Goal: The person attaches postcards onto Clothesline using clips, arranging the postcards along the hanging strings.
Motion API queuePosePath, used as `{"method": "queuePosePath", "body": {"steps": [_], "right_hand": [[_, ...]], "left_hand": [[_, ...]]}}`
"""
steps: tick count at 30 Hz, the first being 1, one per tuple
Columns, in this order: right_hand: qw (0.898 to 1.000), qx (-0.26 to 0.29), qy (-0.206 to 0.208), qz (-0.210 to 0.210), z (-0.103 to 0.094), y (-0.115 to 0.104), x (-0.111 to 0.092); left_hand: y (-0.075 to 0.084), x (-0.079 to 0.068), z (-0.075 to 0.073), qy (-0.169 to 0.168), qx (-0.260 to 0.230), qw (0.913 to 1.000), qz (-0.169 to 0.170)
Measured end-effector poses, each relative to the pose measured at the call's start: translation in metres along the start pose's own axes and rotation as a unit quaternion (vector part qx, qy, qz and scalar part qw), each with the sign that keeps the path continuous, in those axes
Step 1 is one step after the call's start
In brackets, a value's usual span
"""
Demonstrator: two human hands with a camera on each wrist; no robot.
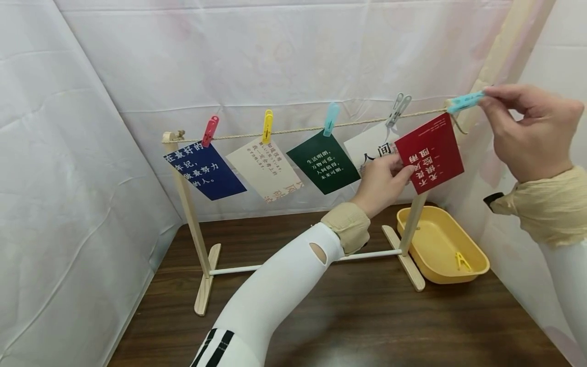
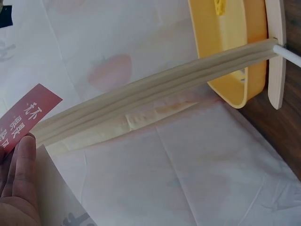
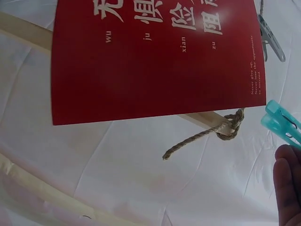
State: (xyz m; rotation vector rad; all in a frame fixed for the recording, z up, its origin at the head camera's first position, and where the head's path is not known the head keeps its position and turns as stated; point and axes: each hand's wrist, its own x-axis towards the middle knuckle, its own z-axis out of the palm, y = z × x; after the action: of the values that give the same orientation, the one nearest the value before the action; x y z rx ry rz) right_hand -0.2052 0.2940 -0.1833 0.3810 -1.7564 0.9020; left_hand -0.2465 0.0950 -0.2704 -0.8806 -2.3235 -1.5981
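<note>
In the head view my left hand [image 1: 382, 181] pinches the left edge of a red card [image 1: 440, 148] with white characters, its top corner by the right end of the rope [image 1: 367, 122]. My right hand [image 1: 538, 127] pinches a light blue clothespin [image 1: 465, 102] by its handles beside that corner. The right wrist view has the clothespin's tips [image 3: 272, 107] close to the card corner, seemingly not around it. Left of my left hand hangs a white card [image 1: 359, 141] from a grey clothespin [image 1: 398, 109], partly hidden by my fingers.
Further left a green card [image 1: 323, 163], a beige card [image 1: 261, 168] and a blue card [image 1: 215, 178] hang from clothespins. A wooden stand [image 1: 194, 219] carries the rope over a brown table [image 1: 348, 316]. Behind its right post sits a yellow basin [image 1: 435, 229] holding a yellow clothespin [image 1: 462, 261].
</note>
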Motion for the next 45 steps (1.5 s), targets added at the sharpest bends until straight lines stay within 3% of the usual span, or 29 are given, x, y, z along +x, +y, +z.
{"method": "queuePosePath", "body": {"steps": [17,24,40,45], "right_hand": [[0.998,-0.004,-0.049,0.039,0.007,0.012,0.026],[0.997,-0.002,-0.066,0.047,0.007,0.015,0.031],[0.988,0.000,-0.146,0.051,0.001,0.013,0.042],[0.983,-0.030,-0.175,0.048,0.000,0.012,0.045]], "left_hand": [[0.006,0.010,0.008,0.003,-0.005,0.9996,-0.027],[0.009,0.012,0.011,0.007,0.016,0.9984,-0.054],[0.012,0.018,0.013,0.007,0.026,0.9976,-0.064],[0.011,0.018,0.012,0.002,0.017,0.9977,-0.065]]}}
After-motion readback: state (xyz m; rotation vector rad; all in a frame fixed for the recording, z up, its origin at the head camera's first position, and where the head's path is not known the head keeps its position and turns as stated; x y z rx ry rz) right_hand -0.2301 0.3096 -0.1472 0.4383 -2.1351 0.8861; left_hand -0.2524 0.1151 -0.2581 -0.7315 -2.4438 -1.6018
